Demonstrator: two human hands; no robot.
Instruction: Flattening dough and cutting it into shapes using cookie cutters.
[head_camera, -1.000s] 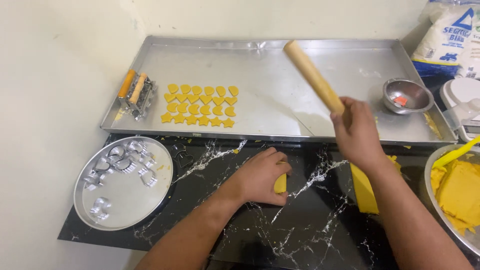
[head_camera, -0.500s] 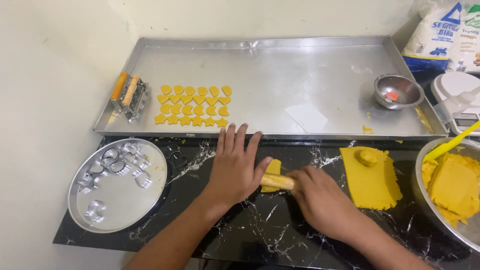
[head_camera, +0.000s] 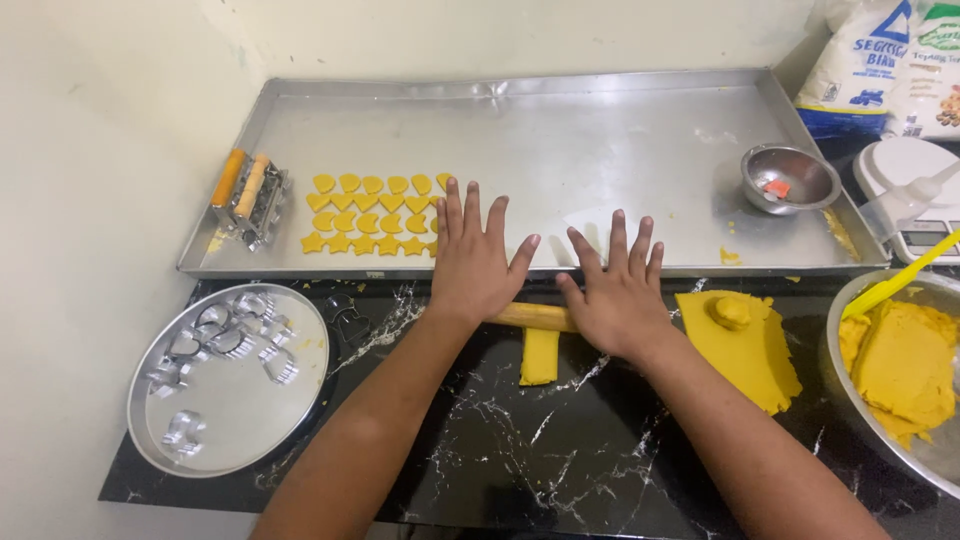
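My left hand (head_camera: 475, 258) and my right hand (head_camera: 615, 288) lie flat, fingers spread, on a wooden rolling pin (head_camera: 530, 316) that rests across a narrow strip of yellow dough (head_camera: 539, 356) on the black marbled board (head_camera: 500, 450). Only the middle of the pin shows between the two palms. The strip sticks out from under the pin toward me. A thicker slab of yellow dough (head_camera: 740, 350) with a small lump on top lies just right of my right hand.
A large metal tray (head_camera: 600, 130) behind the board holds rows of cut yellow dough shapes (head_camera: 375, 212), a roller cutter (head_camera: 250, 198) and a small steel bowl (head_camera: 790, 178). A round plate (head_camera: 290, 420) of metal cutters sits left. A bowl of dough (head_camera: 905, 365) with a yellow spatula stands right, with flour bags and a scale behind.
The right hand brought the rolling pin down from above the tray onto the dough strip. Both hands now press flat on the pin, which has rolled away from me.
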